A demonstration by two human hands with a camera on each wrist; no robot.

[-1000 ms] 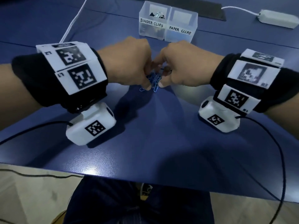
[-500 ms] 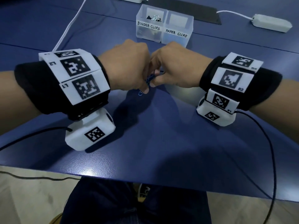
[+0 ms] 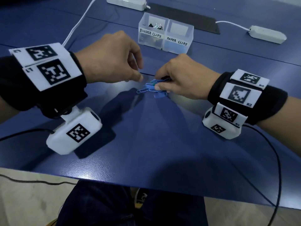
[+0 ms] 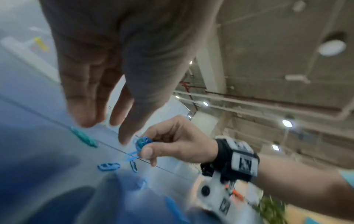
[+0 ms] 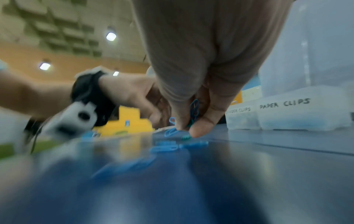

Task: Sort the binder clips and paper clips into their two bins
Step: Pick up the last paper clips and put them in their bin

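While the right hand (image 3: 180, 79) pinches a bunch of paper clips (image 3: 152, 86) near the bins (image 3: 166, 34), the left hand (image 3: 110, 57) hovers beside them, fingers relaxed, holding nothing.

head: high, looking down at table (image 3: 162, 144) | wrists: low, close, facing each other | shared: paper clips (image 3: 151, 88)

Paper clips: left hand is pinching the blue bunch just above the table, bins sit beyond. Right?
Wrong hand. The right hand pinches the paper clips; the left hand holds nothing, as the left wrist view shows. Bins sit beyond on the table.
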